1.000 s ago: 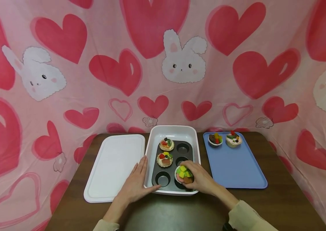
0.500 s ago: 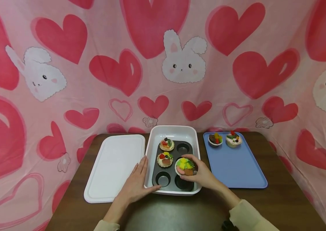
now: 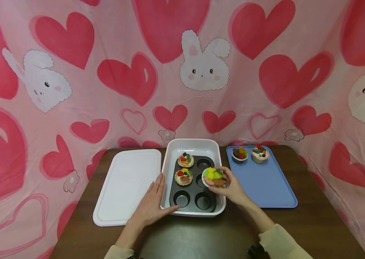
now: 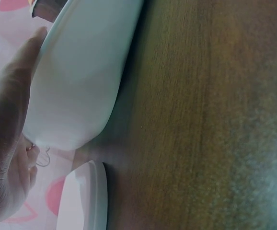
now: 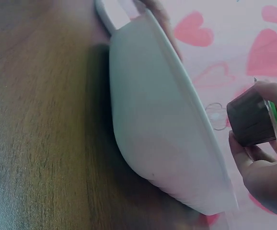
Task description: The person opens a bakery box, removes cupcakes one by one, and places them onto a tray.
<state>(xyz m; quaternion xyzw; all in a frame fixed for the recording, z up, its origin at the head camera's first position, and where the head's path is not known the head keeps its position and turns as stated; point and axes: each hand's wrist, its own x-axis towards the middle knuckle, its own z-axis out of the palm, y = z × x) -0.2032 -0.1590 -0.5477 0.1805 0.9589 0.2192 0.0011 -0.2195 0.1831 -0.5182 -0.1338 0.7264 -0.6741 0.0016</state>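
Observation:
My right hand (image 3: 234,189) grips a toy cupcake (image 3: 213,175) topped with yellow, green, pink and brown pieces, raised over the right side of the muffin tin (image 3: 193,198). In the right wrist view the cupcake's dark cup (image 5: 251,117) is tilted between thumb and fingers, above the tub's rim. The dark tin lies inside a white tub (image 3: 193,145). Two fruit-topped cupcakes, one at the back (image 3: 185,160) and one in the middle (image 3: 183,177), sit in its left column. With straight, spread fingers, my left hand (image 3: 150,203) rests on the tub's near left corner.
Left of the tub lies a white rectangular board (image 3: 129,187). On the right, a blue tray (image 3: 269,185) bears a dark cupcake (image 3: 240,154) and a cream-topped one (image 3: 260,154) along its far edge. All stand on a brown wooden table (image 3: 312,216) before a pink heart-print cloth.
My right hand has lifted the cupcake out of the tin's near right well and moved it up, back and slightly right. That well now shows bare. My left hand stays at the tub's corner.

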